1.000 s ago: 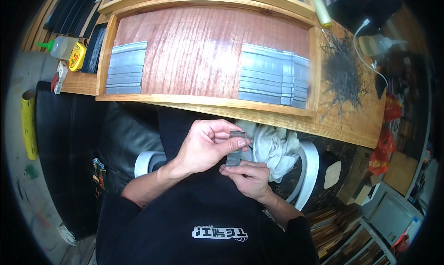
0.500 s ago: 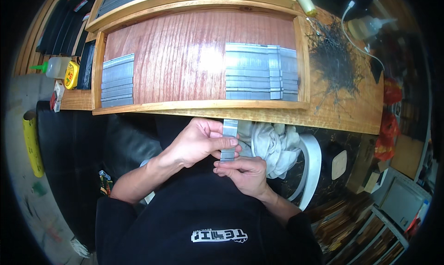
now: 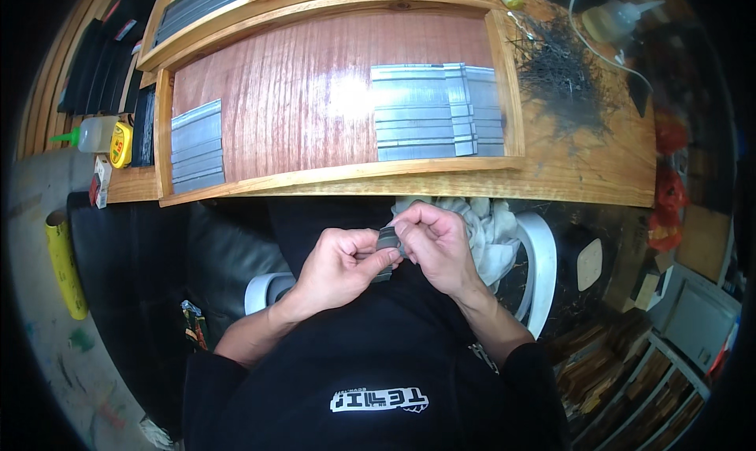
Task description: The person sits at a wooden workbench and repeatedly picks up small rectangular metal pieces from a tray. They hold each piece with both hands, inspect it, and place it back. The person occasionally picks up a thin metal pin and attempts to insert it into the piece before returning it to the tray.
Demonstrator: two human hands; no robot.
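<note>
A short grey banded strip (image 3: 387,238) is held up in front of my body, below the bench edge. My left hand (image 3: 335,264) is closed on it, thumb across its face. At the strip's upper right edge, my right hand (image 3: 438,250) pinches with thumb and forefinger; its fingertips partly hide that end. In the shallow wooden tray (image 3: 331,173) beyond my hands, similar grey strips (image 3: 413,112) lie in rows at the right, and a smaller group of grey strips (image 3: 197,148) lies at the left.
Right of the tray, a heap of thin dark slivers (image 3: 563,73) covers the bench. A clear squeeze bottle (image 3: 610,22) and a white cable stand behind it. At left are a green-tipped bottle (image 3: 94,134) and a yellow tape measure (image 3: 121,144). White cloth (image 3: 492,238) hangs beside a white chair arm (image 3: 542,270).
My right hand has moved up from the strip's lower end to its upper right edge. The strip now tilts and its face looks darker. The view has shifted slightly.
</note>
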